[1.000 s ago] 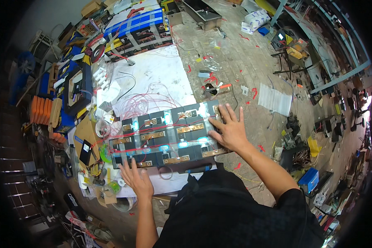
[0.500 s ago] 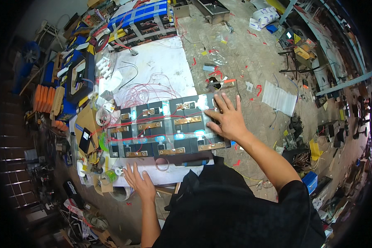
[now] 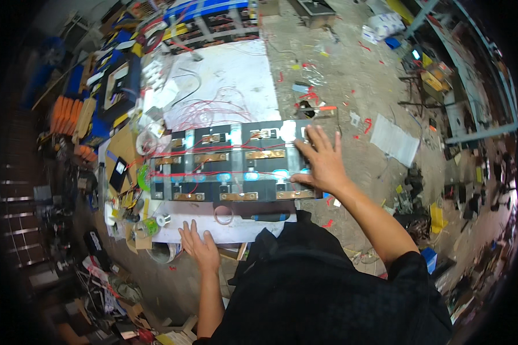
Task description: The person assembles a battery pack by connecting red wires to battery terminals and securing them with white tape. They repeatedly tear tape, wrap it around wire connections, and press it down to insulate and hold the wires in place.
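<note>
A long black battery pack [image 3: 213, 169] lies across the white table top. Copper bars [image 3: 265, 154] join its terminals, red wires run along it, and clear tape bands cross it. My right hand [image 3: 323, 161] rests on the pack's right end with fingers spread, holding nothing. My left hand [image 3: 200, 246] is apart from the pack, over the table's near edge, its fingers stretched out with nothing in them. Between the pack and my body lie a tape ring [image 3: 224, 214] and a dark blue-ended tool handle [image 3: 265, 218].
Thin red wires [image 3: 213, 109] lie loosely coiled beyond the pack. Another battery pack with a blue top [image 3: 213, 10] stands at the far end. A soldering iron [image 3: 319, 108] sits to the right. At left are a cardboard piece [image 3: 122, 144] and green tape [image 3: 143, 177].
The view has shifted, so the far pack sits higher in the picture. My right hand stays on the battery pack's right end; my left hand remains beside the near edge.
</note>
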Demonstrator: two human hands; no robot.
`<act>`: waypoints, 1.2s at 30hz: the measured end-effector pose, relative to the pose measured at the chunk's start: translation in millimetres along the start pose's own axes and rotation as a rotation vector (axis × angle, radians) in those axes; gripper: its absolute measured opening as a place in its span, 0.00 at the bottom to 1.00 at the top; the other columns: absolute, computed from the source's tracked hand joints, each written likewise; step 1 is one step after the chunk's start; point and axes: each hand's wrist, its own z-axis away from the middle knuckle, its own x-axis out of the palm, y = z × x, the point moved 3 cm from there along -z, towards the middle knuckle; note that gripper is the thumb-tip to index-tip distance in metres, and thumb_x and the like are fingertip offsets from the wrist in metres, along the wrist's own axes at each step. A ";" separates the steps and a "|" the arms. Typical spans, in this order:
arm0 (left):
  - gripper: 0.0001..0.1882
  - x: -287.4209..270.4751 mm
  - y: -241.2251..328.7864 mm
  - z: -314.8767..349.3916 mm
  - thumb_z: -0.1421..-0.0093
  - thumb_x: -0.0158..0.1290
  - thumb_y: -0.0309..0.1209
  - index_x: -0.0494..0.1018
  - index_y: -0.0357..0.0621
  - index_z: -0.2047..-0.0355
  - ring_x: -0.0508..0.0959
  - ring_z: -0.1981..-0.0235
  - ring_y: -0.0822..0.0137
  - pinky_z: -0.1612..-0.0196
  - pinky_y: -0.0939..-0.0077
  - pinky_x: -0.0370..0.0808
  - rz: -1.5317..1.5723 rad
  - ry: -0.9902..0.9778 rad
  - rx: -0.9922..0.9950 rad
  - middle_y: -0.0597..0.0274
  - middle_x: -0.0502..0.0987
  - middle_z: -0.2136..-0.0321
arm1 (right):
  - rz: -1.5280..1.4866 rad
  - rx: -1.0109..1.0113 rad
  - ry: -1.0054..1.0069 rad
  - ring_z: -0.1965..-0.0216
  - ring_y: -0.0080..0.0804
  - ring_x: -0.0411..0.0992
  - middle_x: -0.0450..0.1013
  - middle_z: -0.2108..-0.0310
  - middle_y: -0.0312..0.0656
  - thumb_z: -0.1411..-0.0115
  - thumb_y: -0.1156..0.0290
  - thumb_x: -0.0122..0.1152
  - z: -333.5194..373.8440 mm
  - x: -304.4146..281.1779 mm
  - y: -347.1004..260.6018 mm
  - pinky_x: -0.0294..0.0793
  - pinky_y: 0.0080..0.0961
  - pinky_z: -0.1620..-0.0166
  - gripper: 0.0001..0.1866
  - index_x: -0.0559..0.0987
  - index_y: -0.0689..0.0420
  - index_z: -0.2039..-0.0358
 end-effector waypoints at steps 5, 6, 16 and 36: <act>0.34 22.6 -17.4 9.9 0.29 0.56 0.39 0.67 0.42 0.26 0.55 0.21 0.34 0.21 0.37 0.49 -0.019 0.066 0.026 0.39 0.63 0.24 | 0.049 0.086 -0.052 0.17 0.55 0.47 0.54 0.19 0.52 0.61 0.39 0.87 -8.7 -10.2 -9.4 0.38 0.74 0.21 0.60 0.74 0.48 0.29; 0.34 24.6 -13.6 10.2 0.29 0.56 0.39 0.67 0.41 0.26 0.55 0.21 0.34 0.21 0.37 0.49 -0.012 0.045 -0.021 0.39 0.63 0.24 | 0.043 0.084 -0.035 0.17 0.55 0.47 0.54 0.19 0.53 0.62 0.39 0.87 -8.9 -9.1 -10.6 0.38 0.73 0.21 0.60 0.74 0.49 0.29; 0.32 34.4 -28.9 3.4 0.30 0.61 0.40 0.71 0.36 0.32 0.69 0.30 0.39 0.27 0.49 0.66 0.298 0.078 -0.177 0.39 0.72 0.32 | -0.207 -0.121 0.199 0.26 0.60 0.61 0.64 0.25 0.55 0.43 0.62 0.78 16.9 -8.3 -20.6 0.56 0.61 0.26 0.36 0.78 0.56 0.35; 0.28 -21.9 -93.0 -281.2 0.29 0.62 0.53 0.86 0.33 0.54 0.84 0.60 0.68 0.52 0.71 0.78 1.112 -0.404 -0.503 0.58 0.88 0.57 | -0.616 0.090 -0.073 0.62 0.42 0.86 0.86 0.64 0.49 0.37 0.76 0.71 56.3 -28.9 -162.8 0.82 0.33 0.55 0.07 0.89 0.63 0.59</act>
